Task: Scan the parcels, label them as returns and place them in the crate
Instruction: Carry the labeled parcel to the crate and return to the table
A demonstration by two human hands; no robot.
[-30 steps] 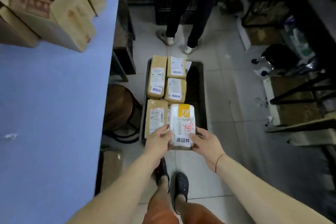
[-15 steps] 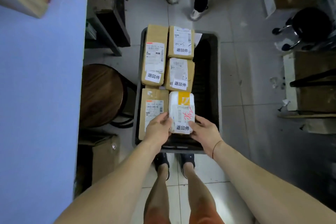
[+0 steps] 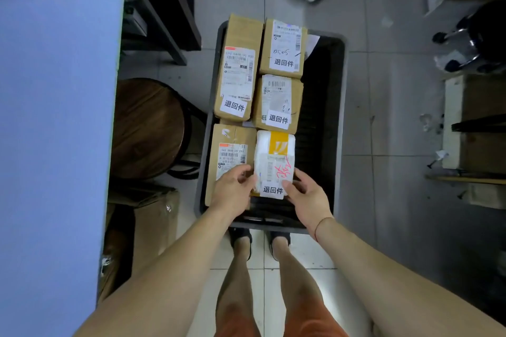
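Dark crate point(image 3: 340, 128) and stool point(image 3: 147, 128) on tiled floor point(image 3: 383, 117)

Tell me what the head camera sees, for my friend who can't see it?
Two bare hands, left hand and right hand, hold a white plastic-wrapped parcel with a yellow stripe at the near end of a dark plastic crate on the floor. Four brown cardboard parcels already lie inside, beside and beyond it.
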